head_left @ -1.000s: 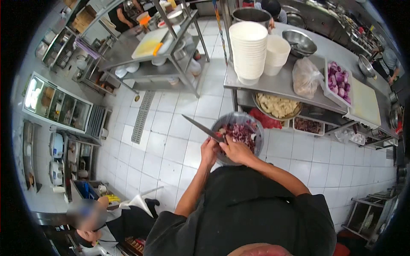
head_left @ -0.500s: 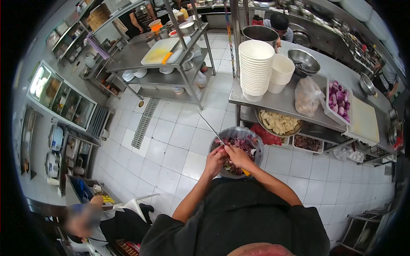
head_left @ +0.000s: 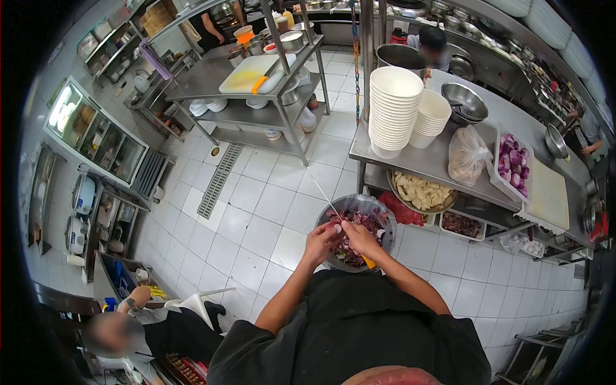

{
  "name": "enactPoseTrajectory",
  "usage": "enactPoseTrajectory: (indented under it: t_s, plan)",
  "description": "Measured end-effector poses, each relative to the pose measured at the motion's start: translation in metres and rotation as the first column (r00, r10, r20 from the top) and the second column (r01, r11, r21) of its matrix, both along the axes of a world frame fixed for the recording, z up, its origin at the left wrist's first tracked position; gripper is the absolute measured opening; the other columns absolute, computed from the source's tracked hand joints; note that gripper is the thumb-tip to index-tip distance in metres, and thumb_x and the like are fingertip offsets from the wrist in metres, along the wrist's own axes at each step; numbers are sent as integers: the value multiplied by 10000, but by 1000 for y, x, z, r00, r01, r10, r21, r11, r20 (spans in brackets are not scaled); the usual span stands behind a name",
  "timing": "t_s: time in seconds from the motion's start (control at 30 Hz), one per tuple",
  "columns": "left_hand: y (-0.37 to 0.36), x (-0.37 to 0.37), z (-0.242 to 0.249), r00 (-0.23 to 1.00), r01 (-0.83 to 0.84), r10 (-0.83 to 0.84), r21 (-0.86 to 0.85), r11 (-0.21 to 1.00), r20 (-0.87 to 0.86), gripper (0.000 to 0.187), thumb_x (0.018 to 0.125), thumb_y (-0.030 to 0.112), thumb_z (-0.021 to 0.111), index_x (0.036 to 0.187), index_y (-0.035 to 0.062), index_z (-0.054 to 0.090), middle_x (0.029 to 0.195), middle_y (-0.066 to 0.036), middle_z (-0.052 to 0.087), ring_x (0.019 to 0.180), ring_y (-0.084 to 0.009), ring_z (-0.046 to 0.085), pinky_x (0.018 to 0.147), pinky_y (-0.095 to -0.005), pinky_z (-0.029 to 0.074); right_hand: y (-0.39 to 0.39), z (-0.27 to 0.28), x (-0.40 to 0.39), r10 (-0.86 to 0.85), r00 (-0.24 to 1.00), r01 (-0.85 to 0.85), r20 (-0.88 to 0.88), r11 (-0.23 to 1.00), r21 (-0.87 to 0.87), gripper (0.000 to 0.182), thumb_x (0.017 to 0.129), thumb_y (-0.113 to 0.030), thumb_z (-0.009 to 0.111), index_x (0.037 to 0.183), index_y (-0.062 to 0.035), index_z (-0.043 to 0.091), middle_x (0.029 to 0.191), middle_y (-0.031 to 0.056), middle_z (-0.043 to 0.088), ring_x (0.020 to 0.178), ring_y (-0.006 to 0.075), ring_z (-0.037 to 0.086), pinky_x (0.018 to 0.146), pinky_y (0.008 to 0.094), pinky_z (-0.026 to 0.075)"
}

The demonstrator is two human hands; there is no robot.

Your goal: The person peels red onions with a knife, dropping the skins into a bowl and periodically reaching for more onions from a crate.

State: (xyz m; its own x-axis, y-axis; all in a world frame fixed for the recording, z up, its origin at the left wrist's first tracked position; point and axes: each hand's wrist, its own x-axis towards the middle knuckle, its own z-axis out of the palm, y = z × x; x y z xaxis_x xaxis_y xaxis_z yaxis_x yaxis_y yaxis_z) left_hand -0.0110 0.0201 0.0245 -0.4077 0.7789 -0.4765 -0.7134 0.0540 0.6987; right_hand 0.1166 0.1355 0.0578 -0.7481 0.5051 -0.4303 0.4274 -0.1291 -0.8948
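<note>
My left hand [head_left: 321,241] is closed around a small reddish-purple onion [head_left: 333,228] over the left side of the bin. My right hand [head_left: 359,237] grips a knife [head_left: 326,197] with a yellow-orange handle; its long thin blade points up and away to the left, close to the onion. Below both hands stands a round lined bin [head_left: 389,239] with purple peelings [head_left: 359,222] and scraps in it.
To the right, a steel table [head_left: 428,154] bears stacked white tubs [head_left: 393,109], a plastic bag [head_left: 467,154], a tray of purple onions [head_left: 511,160] and a cutting board [head_left: 545,186]. A bowl of pale pieces [head_left: 420,191] sits beneath. A co-worker [head_left: 173,333] is at lower left.
The view has shifted slightly, and the blade points more steeply away. My hands remain close together over the bin. The co-worker at lower left has moved an arm.
</note>
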Motion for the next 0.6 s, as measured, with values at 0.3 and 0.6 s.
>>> enactPoseTrajectory:
  t_s: [0.3, 0.6]
  plan:
    - [-14, -6, 10, 998, 9, -8, 11, 1000, -68, 409, 876, 77, 663, 1257, -14, 548, 1143, -96, 638, 1019, -228, 627, 884, -394, 507, 4, 0, 1, -66, 997, 63, -29, 994, -94, 497, 1002, -504, 387, 867, -64, 574, 577, 12, 480, 427, 119, 461, 391, 280, 376]
    - [-22, -14, 4, 996, -53, 57, 60, 997, -65, 431, 852, 70, 680, 1259, 7, 551, 1165, -84, 631, 1084, -218, 594, 928, -416, 477, 15, -22, 1, -56, 998, 61, 43, 987, -147, 506, 984, -517, 431, 833, -53, 563, 613, 27, 485, 443, 132, 460, 382, 287, 385]
